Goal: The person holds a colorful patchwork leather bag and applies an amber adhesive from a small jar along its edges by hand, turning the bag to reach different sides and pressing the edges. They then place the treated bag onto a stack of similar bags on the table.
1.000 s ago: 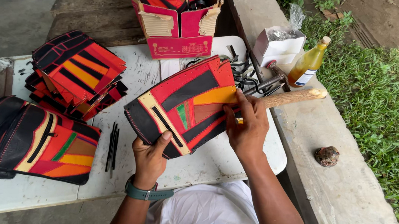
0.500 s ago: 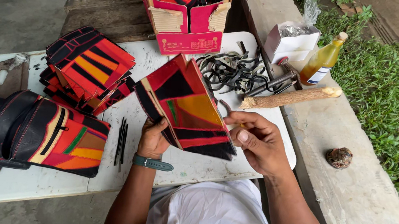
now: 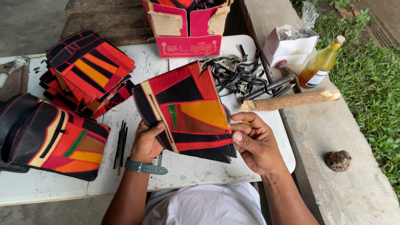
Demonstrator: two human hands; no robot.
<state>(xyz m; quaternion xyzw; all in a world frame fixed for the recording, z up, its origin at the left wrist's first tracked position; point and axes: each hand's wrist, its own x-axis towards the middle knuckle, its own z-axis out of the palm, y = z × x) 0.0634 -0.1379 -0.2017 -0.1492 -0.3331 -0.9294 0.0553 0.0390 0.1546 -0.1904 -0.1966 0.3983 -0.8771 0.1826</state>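
Clearly both hands grip the patchwork leather panel [image 3: 188, 111] above the white table [image 3: 195, 167]: left hand [image 3: 146, 141] clamps its 8 o'clock edge, right hand [image 3: 255, 140] pinches the 3 o'clock edge, long axis running 11 to 5 o'clock.
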